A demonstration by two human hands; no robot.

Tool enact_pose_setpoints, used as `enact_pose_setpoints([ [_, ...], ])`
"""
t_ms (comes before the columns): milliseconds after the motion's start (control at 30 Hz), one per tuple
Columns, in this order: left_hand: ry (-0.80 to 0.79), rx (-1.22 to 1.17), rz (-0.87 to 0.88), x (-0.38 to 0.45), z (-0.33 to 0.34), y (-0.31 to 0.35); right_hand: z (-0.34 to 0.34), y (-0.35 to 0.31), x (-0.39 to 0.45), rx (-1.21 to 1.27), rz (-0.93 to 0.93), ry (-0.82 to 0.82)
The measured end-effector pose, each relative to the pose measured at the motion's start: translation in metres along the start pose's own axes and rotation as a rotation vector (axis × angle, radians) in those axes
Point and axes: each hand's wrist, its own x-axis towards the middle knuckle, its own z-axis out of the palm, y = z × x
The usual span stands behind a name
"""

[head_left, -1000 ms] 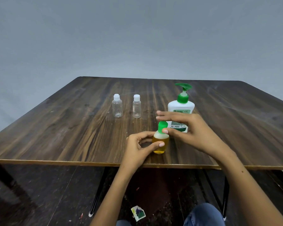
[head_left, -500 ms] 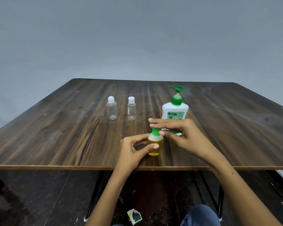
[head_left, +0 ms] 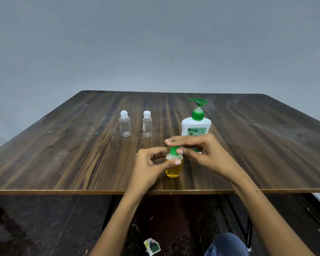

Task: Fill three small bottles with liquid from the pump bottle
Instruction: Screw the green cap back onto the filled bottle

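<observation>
A small bottle holding yellow liquid stands near the table's front edge. My left hand grips its body between thumb and fingers. My right hand pinches its green cap from above. Behind my right hand stands the white pump bottle with a green pump head. Two clear small bottles with white caps stand further back to the left, a wider one and a slimmer one; both look empty.
The dark wooden table stretches wide on both sides. Below its front edge are a dark floor, table legs, a knee in blue jeans and a scrap of packaging.
Both hands stay on the yellow bottle near the front edge. The fingers of my right hand have shifted slightly on the green cap. The camera has tilted a little.
</observation>
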Motion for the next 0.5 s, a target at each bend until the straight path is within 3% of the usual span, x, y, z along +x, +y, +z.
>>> enact_pose_setpoints([
  [133,0.026,-0.008,0.014,0.000,0.003,0.001,0.003,0.000,0.001,-0.016,0.016,0.105],
  [200,0.049,0.001,0.017,-0.001,0.005,0.000,0.017,-0.003,-0.003,-0.011,0.051,0.300],
  [300,0.053,0.024,0.020,-0.001,0.005,0.001,0.040,-0.008,-0.011,-0.262,0.013,0.580],
  [367,0.039,0.031,0.012,-0.001,0.004,0.001,0.038,-0.009,-0.011,-0.292,0.000,0.529],
  [500,0.027,0.026,-0.002,0.001,0.002,0.002,0.015,-0.010,-0.004,-0.129,0.078,0.069],
])
